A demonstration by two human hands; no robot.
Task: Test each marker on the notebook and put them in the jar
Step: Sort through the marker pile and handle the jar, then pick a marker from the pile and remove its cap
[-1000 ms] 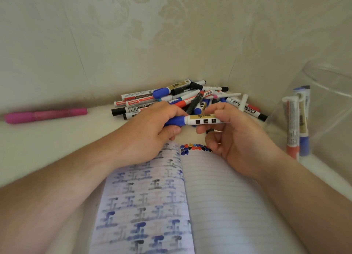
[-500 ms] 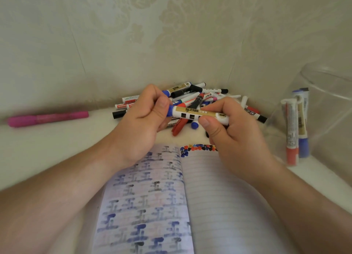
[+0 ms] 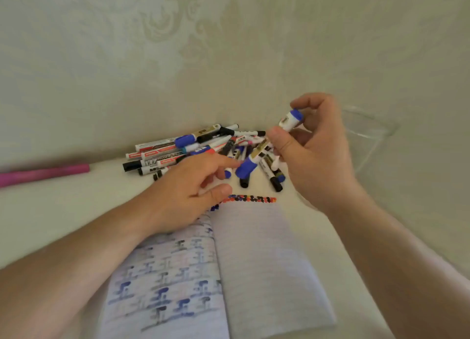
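Above one notebook (image 3: 267,262), right hand (image 3: 312,155) holds one blue-capped marker (image 3: 269,145)

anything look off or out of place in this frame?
One thing: a pink marker lies alone at the far left of the table, apart from the marker pile by the wall. Otherwise normal: the right hand holds a blue-capped marker, and the notebook lies open.

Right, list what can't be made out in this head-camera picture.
- Jar: the right hand hides its near side and its glass barely shows; contents unreadable.
- Held marker: fingers cover its middle; whether its tip is capped is unclear.
- Pink marker: cut off by the left edge.
- Notebook: motion blur smears the ruled lines; the left hand covers its top corner.
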